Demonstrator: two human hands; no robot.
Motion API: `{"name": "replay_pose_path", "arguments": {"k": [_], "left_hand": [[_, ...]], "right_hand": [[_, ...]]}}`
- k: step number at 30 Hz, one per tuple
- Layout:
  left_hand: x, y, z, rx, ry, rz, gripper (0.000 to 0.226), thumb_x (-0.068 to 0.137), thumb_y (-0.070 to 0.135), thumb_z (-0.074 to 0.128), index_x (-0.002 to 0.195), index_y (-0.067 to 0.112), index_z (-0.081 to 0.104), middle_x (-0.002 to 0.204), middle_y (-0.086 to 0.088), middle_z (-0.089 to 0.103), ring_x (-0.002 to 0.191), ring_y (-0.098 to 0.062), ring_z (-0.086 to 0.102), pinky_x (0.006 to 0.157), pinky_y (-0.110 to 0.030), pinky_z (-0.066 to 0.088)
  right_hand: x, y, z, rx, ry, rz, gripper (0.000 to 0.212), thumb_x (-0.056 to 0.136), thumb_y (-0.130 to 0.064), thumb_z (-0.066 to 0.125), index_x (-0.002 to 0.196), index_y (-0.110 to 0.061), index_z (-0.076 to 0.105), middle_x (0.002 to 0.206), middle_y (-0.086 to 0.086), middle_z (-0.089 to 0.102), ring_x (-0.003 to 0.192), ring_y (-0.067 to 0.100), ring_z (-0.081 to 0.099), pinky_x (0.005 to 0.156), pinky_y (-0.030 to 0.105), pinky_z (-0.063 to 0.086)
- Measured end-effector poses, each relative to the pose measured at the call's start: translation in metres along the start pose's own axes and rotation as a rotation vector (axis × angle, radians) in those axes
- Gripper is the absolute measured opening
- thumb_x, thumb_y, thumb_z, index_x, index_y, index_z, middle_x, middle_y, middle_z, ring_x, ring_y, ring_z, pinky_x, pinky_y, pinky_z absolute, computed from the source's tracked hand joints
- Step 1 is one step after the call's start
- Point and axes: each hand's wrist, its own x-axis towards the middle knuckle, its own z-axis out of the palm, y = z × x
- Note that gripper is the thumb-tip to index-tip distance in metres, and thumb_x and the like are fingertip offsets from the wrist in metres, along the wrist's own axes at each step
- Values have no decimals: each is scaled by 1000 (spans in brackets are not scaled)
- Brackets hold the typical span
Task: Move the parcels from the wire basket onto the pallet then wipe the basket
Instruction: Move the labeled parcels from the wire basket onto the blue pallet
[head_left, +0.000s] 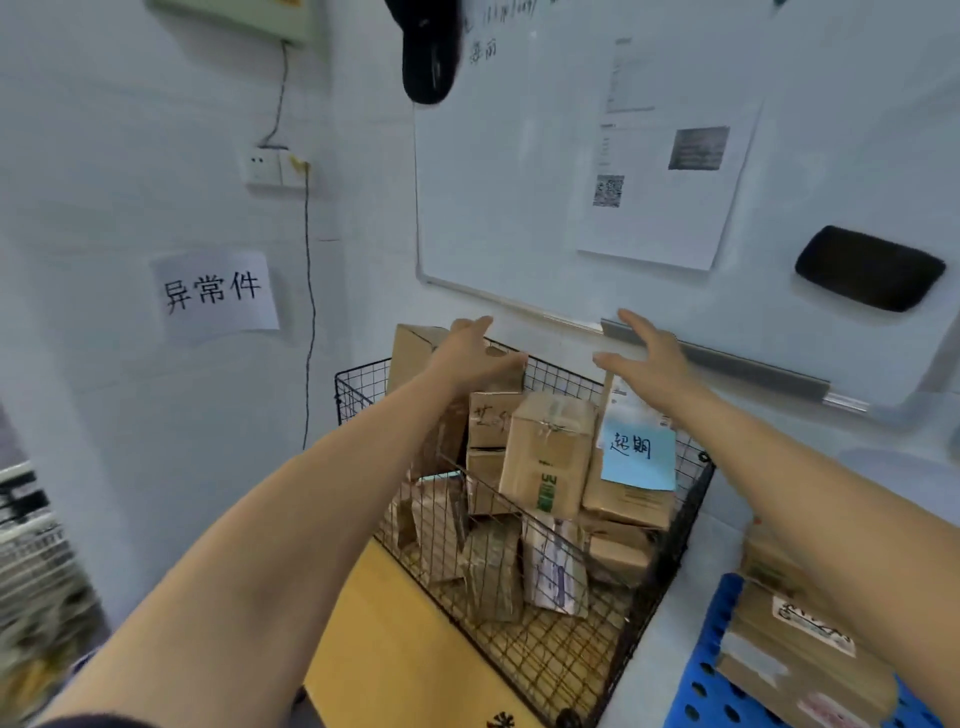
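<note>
A black wire basket (691, 499) stands against the wall, with several brown cardboard parcels piled inside. A tall parcel (410, 353) leans at the basket's back left corner. My left hand (470, 356) reaches over its top edge with fingers spread and straight, touching or just above it. My right hand (647, 361) hovers open above the basket's back right, holding nothing. Below it lies a parcel with a blue note (639, 457), beside a box with green print (545, 462). At the lower right, a blue pallet (696, 680) carries stacked parcels (789, 623).
A whiteboard (519, 182) with a metal tray (727, 364) hangs right behind the basket, close over my hands. A black eraser (870, 267) sticks to it. The basket sits on a yellow board (395, 639). A cable (310, 322) runs down the wall. A wire rack (36, 561) is at left.
</note>
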Motion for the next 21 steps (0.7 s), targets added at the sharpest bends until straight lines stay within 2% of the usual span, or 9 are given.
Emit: {"name": "replay_pose_path", "arguments": {"k": [3, 7, 10, 12, 17, 21], "left_hand": [[16, -39, -18, 15, -6, -26, 87, 82, 55, 59, 147, 10, 22, 152, -13, 22, 137, -29, 30, 109, -38, 29], [46, -89, -44, 16, -42, -46, 108, 61, 69, 58, 146, 11, 25, 150, -13, 28, 137, -31, 30, 110, -44, 31], [73, -129, -57, 12, -54, -36, 94, 74, 56, 66, 146, 11, 25, 149, -14, 30, 135, -31, 32, 110, -45, 32], [87, -150, -62, 17, -63, -30, 89, 79, 51, 65, 147, 11, 24, 150, -13, 26, 138, -30, 27, 112, -42, 28], [106, -183, -63, -86, -134, -72, 100, 67, 58, 59, 147, 12, 22, 152, -11, 23, 139, -29, 25, 109, -38, 27], [121, -207, -53, -108, -137, -55, 90, 80, 54, 63, 147, 12, 22, 152, -13, 23, 139, -29, 26, 110, -38, 26]], "right_hand": [[24, -19, 30, 34, 7, 4, 68, 85, -30, 64, 144, -24, 30, 148, 11, 28, 138, 24, 24, 112, 36, 22], [52, -41, 71, 78, 35, 44, 67, 86, -32, 62, 144, -26, 29, 150, 8, 24, 140, 22, 21, 111, 33, 20], [71, -57, 101, 106, 57, 71, 66, 88, -32, 60, 145, -26, 27, 151, 7, 21, 139, 21, 22, 110, 30, 20], [82, -66, 120, 123, 68, 80, 66, 88, -32, 59, 145, -27, 27, 151, 7, 20, 139, 22, 22, 109, 29, 21], [101, -69, 171, 96, 49, 177, 68, 86, -39, 60, 145, -30, 27, 153, 4, 19, 140, 23, 21, 111, 32, 20], [116, -65, 203, 102, 22, 218, 68, 86, -36, 61, 145, -25, 27, 151, 7, 23, 135, 25, 31, 108, 31, 25]]}}
